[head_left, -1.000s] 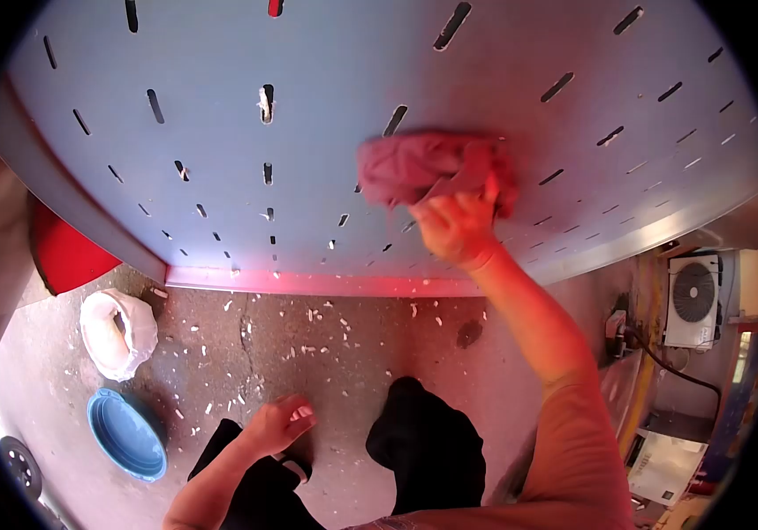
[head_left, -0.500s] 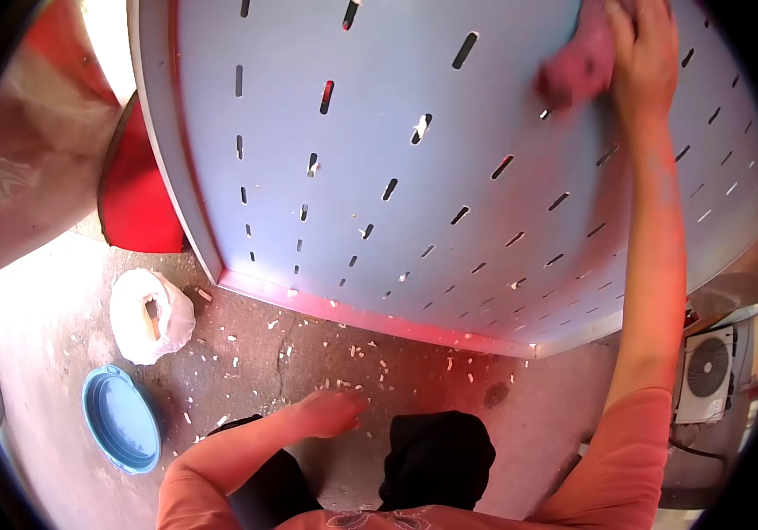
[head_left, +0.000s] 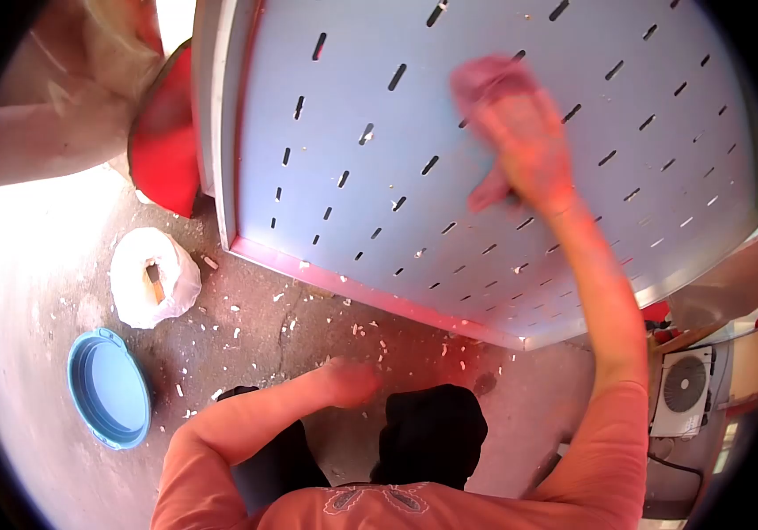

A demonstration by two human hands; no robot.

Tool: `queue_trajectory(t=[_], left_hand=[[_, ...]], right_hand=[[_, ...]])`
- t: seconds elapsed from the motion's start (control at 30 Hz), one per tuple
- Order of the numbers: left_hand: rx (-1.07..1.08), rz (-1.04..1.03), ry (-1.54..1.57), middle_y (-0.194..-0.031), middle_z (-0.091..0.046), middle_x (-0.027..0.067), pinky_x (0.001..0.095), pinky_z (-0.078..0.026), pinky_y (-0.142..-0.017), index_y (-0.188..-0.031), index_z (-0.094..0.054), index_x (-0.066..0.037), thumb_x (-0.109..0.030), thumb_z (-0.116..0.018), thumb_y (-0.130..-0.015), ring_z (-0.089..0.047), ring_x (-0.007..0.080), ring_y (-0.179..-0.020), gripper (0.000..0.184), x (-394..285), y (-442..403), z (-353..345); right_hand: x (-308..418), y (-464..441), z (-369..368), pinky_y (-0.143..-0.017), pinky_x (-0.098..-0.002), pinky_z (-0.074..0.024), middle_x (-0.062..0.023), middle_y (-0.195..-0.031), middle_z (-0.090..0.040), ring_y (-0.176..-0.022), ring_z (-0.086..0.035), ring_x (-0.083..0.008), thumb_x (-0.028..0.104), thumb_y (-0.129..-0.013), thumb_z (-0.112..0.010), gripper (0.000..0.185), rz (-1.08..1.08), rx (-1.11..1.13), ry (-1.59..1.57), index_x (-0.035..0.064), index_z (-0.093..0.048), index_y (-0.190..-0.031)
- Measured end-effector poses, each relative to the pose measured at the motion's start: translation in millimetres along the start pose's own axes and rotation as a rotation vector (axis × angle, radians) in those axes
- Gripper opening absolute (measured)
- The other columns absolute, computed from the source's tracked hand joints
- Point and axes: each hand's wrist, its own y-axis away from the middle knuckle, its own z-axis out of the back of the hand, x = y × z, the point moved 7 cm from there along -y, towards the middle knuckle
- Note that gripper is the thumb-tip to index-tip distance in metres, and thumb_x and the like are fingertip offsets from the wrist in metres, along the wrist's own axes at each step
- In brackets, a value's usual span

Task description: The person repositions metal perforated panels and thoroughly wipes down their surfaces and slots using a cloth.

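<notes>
My right hand (head_left: 525, 146) presses a pink cloth (head_left: 494, 78) against a large pale blue-grey slotted metal panel (head_left: 450, 199). Part of the cloth bunches out beyond the fingertips and another part hangs below the palm. White scraps cling to some of the slots. Over my knees, apart from the panel, my left hand (head_left: 352, 382) hangs in the air. It is blurred, so its fingers cannot be made out.
A blue basin (head_left: 112, 389) and a white bag with an open top (head_left: 154, 305) stand on the floor at left. White scraps litter the concrete floor (head_left: 282, 344). A red sheet (head_left: 167, 141) is at upper left, and a fan unit (head_left: 685, 389) at far right.
My right hand has swept the cloth left and slightly down across the panel. The view has shifted a little. My left hand stays low over my knees.
</notes>
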Motion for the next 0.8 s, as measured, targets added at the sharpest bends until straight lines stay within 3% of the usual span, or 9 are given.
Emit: queue_trajectory(t=[0.1,0.17,0.23,0.27,0.4,0.47,0.53,0.73,0.8], left_hand=[[-0.064,0.052,-0.067,-0.103,-0.064,0.0133,0.0427,-0.054,-0.079,-0.106,-0.063,-0.008,-0.028,-0.066,-0.084,-0.065,0.0309,-0.097,0.03,4,8,11],[-0.103,0.058,-0.061,-0.103,-0.064,0.0128,0.0425,-0.054,-0.078,-0.105,-0.064,-0.009,-0.028,-0.067,-0.083,-0.066,0.03,-0.096,0.03,4,10,13],[-0.117,0.044,-0.024,-0.103,-0.064,0.0123,0.0425,-0.054,-0.077,-0.105,-0.064,-0.009,-0.028,-0.068,-0.081,-0.066,0.0289,-0.096,0.031,7,10,12],[-0.104,0.056,-0.023,-0.103,-0.064,0.0122,0.0424,-0.055,-0.077,-0.106,-0.064,-0.009,-0.028,-0.068,-0.082,-0.066,0.0291,-0.096,0.031,8,8,10],[-0.063,0.074,-0.027,-0.105,-0.065,0.0124,0.0423,-0.055,-0.08,-0.11,-0.064,-0.01,-0.027,-0.069,-0.083,-0.066,0.0307,-0.098,0.032,9,-7,-10],[-0.017,0.11,-0.036,-0.108,-0.066,0.0129,0.0426,-0.055,-0.081,-0.113,-0.064,-0.01,-0.027,-0.068,-0.084,-0.066,0.0321,-0.101,0.034,19,-1,-7],[0.058,0.142,-0.001,-0.111,-0.066,0.0135,0.0432,-0.055,-0.083,-0.115,-0.064,-0.011,-0.028,-0.068,-0.085,-0.065,0.0335,-0.104,0.035,21,6,3],[0.021,0.169,0.009,-0.118,-0.063,0.0139,0.0441,-0.054,-0.084,-0.12,-0.062,-0.012,-0.029,-0.069,-0.084,-0.063,0.0345,-0.107,0.041,42,3,-8],[-0.037,0.13,-0.012,-0.12,-0.062,0.014,0.0445,-0.054,-0.085,-0.121,-0.061,-0.012,-0.03,-0.069,-0.083,-0.062,0.0341,-0.109,0.042,38,0,-8]], right_hand=[[-143,-55,64,-0.105,-0.0491,-0.035,-0.0145,-0.131,-0.057,-0.123,-0.051,-0.034,0.015,-0.084,-0.063,0.048,-0.435,-0.449,-0.07,0.008,-0.054,-0.131],[-181,-79,64,-0.117,-0.0497,-0.0203,-0.0379,-0.147,-0.028,-0.141,-0.026,-0.0463,0.016,-0.09,-0.059,0.068,-0.795,-0.55,-0.065,-0.0167,-0.029,-0.141],[-117,-95,6,-0.113,-0.0394,-0.0307,-0.0176,-0.142,-0.048,-0.133,-0.042,-0.0355,0.01,-0.084,-0.06,0.057,-0.662,-0.694,0.363,0.0033,-0.047,-0.139],[-45,-99,-14,-0.108,-0.0533,-0.0312,-0.0127,-0.139,-0.051,-0.132,-0.044,-0.0324,0.019,-0.083,-0.064,0.054,-0.581,-0.527,0.145,0.0093,-0.052,-0.135],[214,-11,-142,-0.116,-0.0443,-0.027,-0.0068,-0.139,-0.052,-0.132,-0.045,-0.0229,0.033,-0.067,-0.076,0.075,0.135,0.35,-0.365,0.0123,-0.053,-0.135],[239,35,-158,-0.116,-0.0418,-0.0277,-0.0048,-0.133,-0.056,-0.128,-0.049,-0.0216,0.033,-0.059,-0.08,0.079,0.258,0.224,-0.399,0.0126,-0.056,-0.132],[176,18,-108,-0.112,-0.0453,-0.0333,-0.0053,-0.122,-0.061,-0.12,-0.055,-0.0231,0.02,-0.076,-0.062,0.05,0.159,0.243,-0.467,0.0122,-0.06,-0.126],[-161,-82,59,-0.099,-0.0468,-0.039,-0.0102,-0.13,-0.058,-0.124,-0.05,-0.0305,0.012,-0.08,-0.061,0.05,-0.437,-0.412,0.115,0.0113,-0.056,-0.13],[-173,-86,51,-0.108,-0.0422,-0.0345,-0.015,-0.138,-0.052,-0.13,-0.046,-0.0331,0.008,-0.082,-0.059,0.054,-0.584,-0.58,0.073,0.0066,-0.051,-0.135]])
